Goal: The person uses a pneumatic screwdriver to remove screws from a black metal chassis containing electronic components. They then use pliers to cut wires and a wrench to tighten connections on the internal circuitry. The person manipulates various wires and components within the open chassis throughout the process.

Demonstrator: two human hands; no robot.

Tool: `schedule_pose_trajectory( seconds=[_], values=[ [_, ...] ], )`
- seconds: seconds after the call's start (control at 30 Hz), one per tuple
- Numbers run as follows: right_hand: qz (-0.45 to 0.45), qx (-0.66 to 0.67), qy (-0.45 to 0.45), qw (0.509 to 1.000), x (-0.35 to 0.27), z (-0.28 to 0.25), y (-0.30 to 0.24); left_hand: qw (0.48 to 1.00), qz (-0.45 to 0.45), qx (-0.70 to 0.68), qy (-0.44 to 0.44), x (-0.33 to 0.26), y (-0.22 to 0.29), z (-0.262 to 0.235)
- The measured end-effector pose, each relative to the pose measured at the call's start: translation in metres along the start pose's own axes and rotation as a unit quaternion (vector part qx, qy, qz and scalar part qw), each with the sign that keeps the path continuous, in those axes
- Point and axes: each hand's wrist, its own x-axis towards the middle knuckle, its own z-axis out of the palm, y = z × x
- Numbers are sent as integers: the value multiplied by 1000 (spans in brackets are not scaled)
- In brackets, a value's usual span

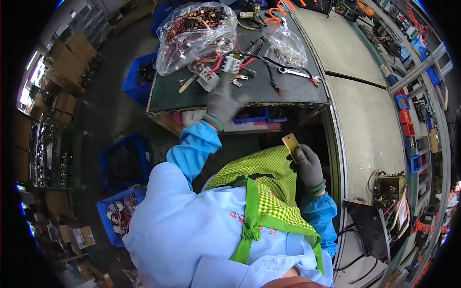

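Note:
My right hand [309, 167], in a grey glove, is closed on a flat gold-coloured metal plate [291, 143] with a small hole near its end. It holds the plate above my green checked apron [273, 165]. My left hand [224, 106], also gloved in grey, is over the bench's front edge, its fingers smeared by motion. Just beyond it on the dark workbench [293, 93] lie two grey-white block-shaped parts [208, 79] with red wires and small metal pieces [237, 83]. A combination wrench [300, 73] and a black cable [271, 77] rest farther right.
A big clear bag of wire scraps [194, 36] and a smaller bag of metal parts [287, 47] sit on the bench. Blue bins [126, 163] stand on the floor to my left. A pale conveyor-like table [365, 129] runs along my right.

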Motion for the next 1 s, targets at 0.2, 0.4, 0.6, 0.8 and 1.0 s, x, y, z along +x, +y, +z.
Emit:
schedule_pose_trajectory(
  seconds=[0.2, 0.4, 0.6, 0.8, 1.0],
  values=[
    [-119, -31, -39, 992, 108, 25, 24, 981, 104, 91, 135, 8, -43, -18],
    [-167, -103, -44, 980, 220, 73, 28, 973, 230, 4, -17, 16, -20, 52],
    [-39, -118, 45, 991, 73, 30, 5, 929, 208, 209, -225, 35, -66, 114],
    [28, -110, 473, 874, -151, -61, -14, 910, 187, 269, -253, 34, -32, 110],
    [-117, -201, 726, 647, -309, -134, 2, 897, 327, -18, -297, -2, 88, 160]
  ],
)
